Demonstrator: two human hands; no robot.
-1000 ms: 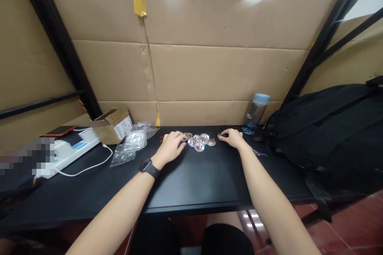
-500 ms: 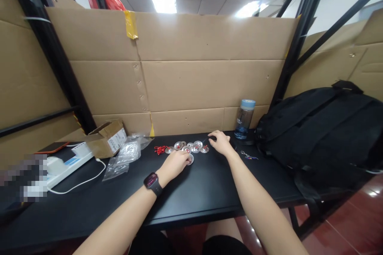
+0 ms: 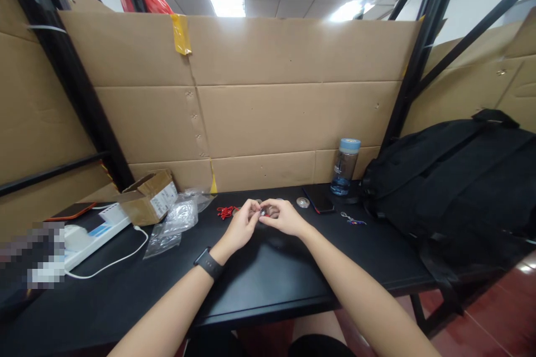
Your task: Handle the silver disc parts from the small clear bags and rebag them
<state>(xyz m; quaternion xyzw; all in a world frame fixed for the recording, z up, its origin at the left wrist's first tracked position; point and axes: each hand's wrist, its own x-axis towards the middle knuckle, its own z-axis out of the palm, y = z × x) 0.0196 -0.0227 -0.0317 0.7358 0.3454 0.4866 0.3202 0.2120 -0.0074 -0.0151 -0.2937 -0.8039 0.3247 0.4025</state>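
My left hand (image 3: 242, 225), with a dark watch on its wrist, and my right hand (image 3: 285, 216) meet fingertip to fingertip over the black table. Both are closed in a pinch around a small shiny metal disc (image 3: 263, 212), mostly covered by my fingers. Behind my hands, other silver discs with red middles are largely hidden. One separate silver disc (image 3: 302, 202) lies to the right of my right hand. Tangled red cords (image 3: 226, 212) rest just left of my left hand.
A dark phone (image 3: 319, 199), a lidded water bottle (image 3: 345, 167) and a small beaded strap (image 3: 353, 218) are to the right, before a black backpack (image 3: 456, 178). Leftward are a cardboard box (image 3: 148, 198), clear plastic bags (image 3: 181, 217) and a power strip (image 3: 90, 242). Cardboard panels (image 3: 259, 117) wall the back.
My right hand has come left from beside the phone to meet my left hand. My left hand has lifted a disc off the table. One disc now lies apart near the phone.
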